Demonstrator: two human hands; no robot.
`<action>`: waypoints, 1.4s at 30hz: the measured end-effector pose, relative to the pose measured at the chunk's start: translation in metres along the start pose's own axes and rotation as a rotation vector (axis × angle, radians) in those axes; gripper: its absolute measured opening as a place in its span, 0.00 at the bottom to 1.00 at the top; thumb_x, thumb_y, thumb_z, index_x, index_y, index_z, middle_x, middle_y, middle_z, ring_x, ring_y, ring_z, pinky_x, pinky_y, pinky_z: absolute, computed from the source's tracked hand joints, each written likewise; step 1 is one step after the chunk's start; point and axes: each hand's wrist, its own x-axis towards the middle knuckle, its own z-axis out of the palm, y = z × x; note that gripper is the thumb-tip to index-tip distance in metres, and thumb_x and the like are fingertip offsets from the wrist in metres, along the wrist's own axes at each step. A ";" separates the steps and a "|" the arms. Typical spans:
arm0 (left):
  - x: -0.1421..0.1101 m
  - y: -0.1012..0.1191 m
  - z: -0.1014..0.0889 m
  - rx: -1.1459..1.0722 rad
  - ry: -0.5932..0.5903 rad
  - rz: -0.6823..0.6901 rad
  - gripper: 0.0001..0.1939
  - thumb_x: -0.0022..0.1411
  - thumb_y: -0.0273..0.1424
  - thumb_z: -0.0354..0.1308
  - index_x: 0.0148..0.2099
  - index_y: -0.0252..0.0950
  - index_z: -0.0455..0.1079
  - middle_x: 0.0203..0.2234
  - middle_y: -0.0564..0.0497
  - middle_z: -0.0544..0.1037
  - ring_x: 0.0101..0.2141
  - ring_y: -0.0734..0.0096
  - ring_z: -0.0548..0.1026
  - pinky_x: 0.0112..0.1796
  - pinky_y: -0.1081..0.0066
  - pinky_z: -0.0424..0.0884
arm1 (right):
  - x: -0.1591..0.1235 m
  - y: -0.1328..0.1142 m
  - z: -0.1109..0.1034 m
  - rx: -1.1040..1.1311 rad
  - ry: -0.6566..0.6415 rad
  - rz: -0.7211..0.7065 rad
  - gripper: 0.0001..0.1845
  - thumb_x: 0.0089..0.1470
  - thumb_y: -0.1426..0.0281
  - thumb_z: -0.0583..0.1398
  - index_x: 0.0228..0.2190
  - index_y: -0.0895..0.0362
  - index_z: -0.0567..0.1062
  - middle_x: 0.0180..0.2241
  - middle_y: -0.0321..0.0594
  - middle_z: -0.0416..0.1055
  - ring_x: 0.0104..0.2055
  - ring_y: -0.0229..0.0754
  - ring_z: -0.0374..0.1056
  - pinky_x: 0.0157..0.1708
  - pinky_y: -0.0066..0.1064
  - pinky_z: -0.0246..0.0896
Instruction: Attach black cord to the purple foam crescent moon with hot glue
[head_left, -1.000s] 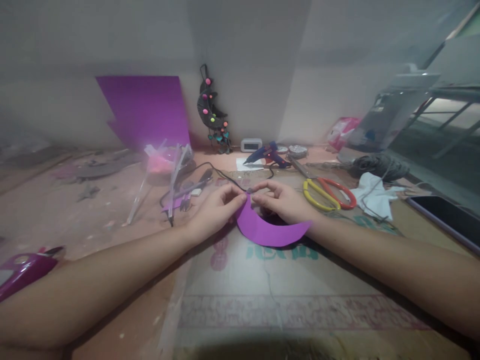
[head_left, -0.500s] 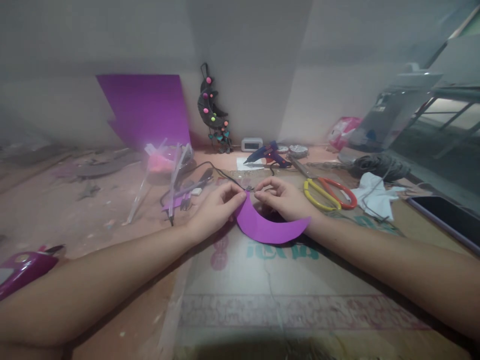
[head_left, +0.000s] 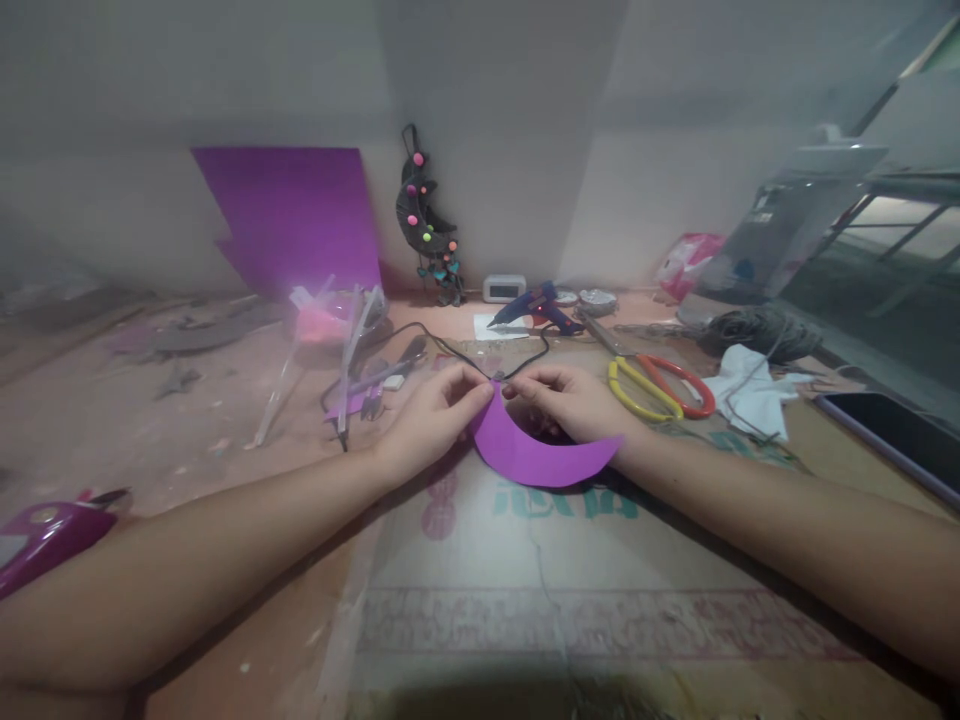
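Bench, seen from where I stand: 2 bare hands at work, 1 purple crescent cutout [head_left: 536, 458] between them. The crescent is over the printed cardboard sheet [head_left: 480, 565], its upper tip at the fingers, its other tip crossing in front of the right wrist; contact there cannot be judged.

Left hand [head_left: 439, 415]: thumb and index finger pinched on the crescent's upper tip.

Right hand [head_left: 577, 405]: fingers bent, thumb and index finger drawn close together beside a small grey bit [head_left: 498, 376] at that same tip. Cannot tell whether they grasp anything.

Behind the hands: black cord [head_left: 442, 343]; blue glue gun [head_left: 536, 303], nozzle pointing left over white paper [head_left: 489, 328]; small digital clock [head_left: 504, 289].

Against the wall: purple sheet [head_left: 300, 215], leaning; dark crescent ornament [head_left: 412, 215] with coloured pompoms.

Right of the right hand: scissors, 1 yellow handle loop [head_left: 634, 392] and 1 orange; crumpled white tissue [head_left: 750, 385]; grey yarn [head_left: 765, 333]; smartphone [head_left: 892, 440].

Far left: magenta tool [head_left: 60, 540], partly cut off, type unclear.
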 end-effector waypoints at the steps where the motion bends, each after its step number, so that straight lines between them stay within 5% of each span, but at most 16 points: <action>1: 0.000 0.000 0.000 0.000 0.000 -0.003 0.11 0.65 0.38 0.55 0.37 0.35 0.65 0.25 0.57 0.67 0.20 0.83 0.64 0.21 0.80 0.62 | 0.001 0.001 0.000 0.036 -0.009 0.019 0.18 0.46 0.56 0.65 0.29 0.59 0.75 0.15 0.28 0.64 0.13 0.29 0.55 0.15 0.24 0.50; 4: 0.000 -0.001 0.000 -0.007 -0.004 -0.012 0.11 0.65 0.38 0.55 0.37 0.35 0.64 0.25 0.57 0.67 0.20 0.82 0.64 0.20 0.80 0.62 | 0.004 0.004 0.000 0.211 -0.084 0.034 0.19 0.43 0.58 0.68 0.30 0.59 0.73 0.20 0.32 0.71 0.16 0.31 0.62 0.19 0.26 0.56; 7: 0.001 -0.001 0.000 -0.017 -0.005 -0.013 0.11 0.64 0.39 0.55 0.37 0.35 0.64 0.24 0.57 0.67 0.20 0.82 0.64 0.20 0.79 0.62 | 0.005 0.008 0.001 0.287 -0.122 -0.021 0.19 0.44 0.59 0.67 0.34 0.58 0.71 0.15 0.27 0.65 0.17 0.31 0.60 0.20 0.25 0.56; 20: 0.000 0.000 0.000 -0.045 0.017 0.024 0.10 0.63 0.38 0.56 0.37 0.35 0.65 0.25 0.56 0.67 0.22 0.80 0.64 0.22 0.79 0.61 | 0.002 0.004 0.005 0.224 -0.026 0.013 0.24 0.38 0.53 0.69 0.29 0.57 0.69 0.12 0.23 0.57 0.13 0.28 0.50 0.15 0.24 0.42; 42: -0.003 0.004 0.001 -0.002 0.048 0.021 0.11 0.62 0.39 0.58 0.37 0.35 0.67 0.25 0.56 0.70 0.20 0.80 0.63 0.22 0.76 0.60 | -0.002 -0.001 0.006 0.138 -0.030 -0.008 0.20 0.42 0.55 0.67 0.28 0.58 0.71 0.14 0.26 0.59 0.15 0.30 0.54 0.17 0.25 0.45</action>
